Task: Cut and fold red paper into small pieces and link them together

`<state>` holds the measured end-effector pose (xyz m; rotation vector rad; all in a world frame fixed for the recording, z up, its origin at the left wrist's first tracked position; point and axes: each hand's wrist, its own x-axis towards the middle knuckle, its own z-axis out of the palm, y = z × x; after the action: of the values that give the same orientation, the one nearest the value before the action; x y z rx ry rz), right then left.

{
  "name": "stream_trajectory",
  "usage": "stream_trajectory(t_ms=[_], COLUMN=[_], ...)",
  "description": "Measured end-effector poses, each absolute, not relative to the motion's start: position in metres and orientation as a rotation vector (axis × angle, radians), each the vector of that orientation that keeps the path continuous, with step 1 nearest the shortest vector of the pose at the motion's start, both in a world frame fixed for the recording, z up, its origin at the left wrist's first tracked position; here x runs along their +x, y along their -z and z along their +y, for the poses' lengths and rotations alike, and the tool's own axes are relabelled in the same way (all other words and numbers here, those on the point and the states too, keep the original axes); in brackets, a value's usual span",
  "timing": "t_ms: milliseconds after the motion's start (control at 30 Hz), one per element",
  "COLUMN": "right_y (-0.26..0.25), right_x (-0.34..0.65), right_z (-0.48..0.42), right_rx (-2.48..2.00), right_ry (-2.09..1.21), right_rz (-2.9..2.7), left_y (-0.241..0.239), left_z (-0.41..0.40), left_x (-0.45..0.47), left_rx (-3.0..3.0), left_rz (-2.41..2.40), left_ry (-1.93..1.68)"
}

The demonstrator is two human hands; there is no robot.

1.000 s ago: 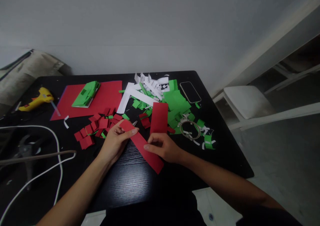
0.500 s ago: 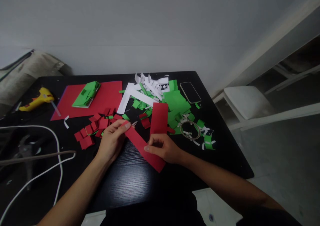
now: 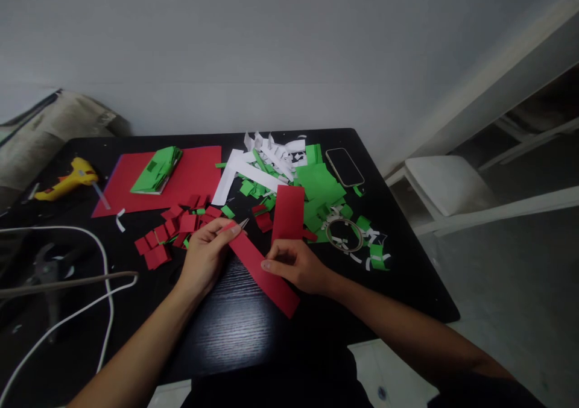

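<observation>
A long red paper strip (image 3: 253, 261) slants between my two hands above the black table. My left hand (image 3: 205, 252) pinches its upper end between thumb and fingers. Lower down, my right hand (image 3: 294, 264) grips the strip's edge, thumb on top. Beyond my right hand lies a wider red paper piece (image 3: 288, 212), partly covered by that hand. Pointed metal tips (image 3: 244, 222) show just past my left fingertips; the rest of that tool is hidden. Small folded red paper pieces (image 3: 158, 256) are heaped to the left of my left hand.
Green paper scraps (image 3: 319, 182) and white paper strips (image 3: 257, 175) are piled at the back, near a phone (image 3: 344, 167) and a tape ring (image 3: 329, 234). At left are a yellow glue gun (image 3: 72, 182), a red sheet (image 3: 199, 176) bearing folded green paper (image 3: 158, 170), and a white cable (image 3: 106, 263).
The strip has shifted slightly, its lower end dropping a little towards me. My left hand has moved slightly to the right; my right hand stays almost in place.
</observation>
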<state>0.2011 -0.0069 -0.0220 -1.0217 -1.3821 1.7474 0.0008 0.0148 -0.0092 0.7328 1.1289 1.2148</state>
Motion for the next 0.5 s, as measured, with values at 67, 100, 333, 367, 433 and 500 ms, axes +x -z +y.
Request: stream_trajectory(t_ms=[67, 100, 333, 367, 433, 500], right_y=[0.0214, 0.0211, 0.0217, 0.0219, 0.0226, 0.0234], right_x=[0.2014, 0.2014, 0.2011, 0.2011, 0.2008, 0.2003], right_z=[-0.0060, -0.0056, -0.0053, -0.0055, -0.0061, -0.0064], right_rx=[-1.022, -1.021, -1.026, -1.028, -1.028, -1.039], right_ry=[-1.749, -1.747, -1.700, -1.688, -1.672, -1.661], right_rz=[-1.368, -1.364, -1.391, -1.399, -1.411, -1.413], left_y=[0.0097, 0.0100, 0.0110, 0.0109, 0.0113, 0.0125], left_z=[0.0149, 0.0150, 0.0147, 0.0143, 0.0129, 0.0110], left_x=[0.0009, 0.0009, 0.0019, 0.0023, 0.0035, 0.0047], left_rx=[0.726, 0.723, 0.728, 0.731, 0.750, 0.778], left_rz=[1.134, 1.135, 1.143, 1.142, 1.128, 1.103], left_ry=[-1.236, -1.241, -1.220, -1.211, -1.187, -1.158])
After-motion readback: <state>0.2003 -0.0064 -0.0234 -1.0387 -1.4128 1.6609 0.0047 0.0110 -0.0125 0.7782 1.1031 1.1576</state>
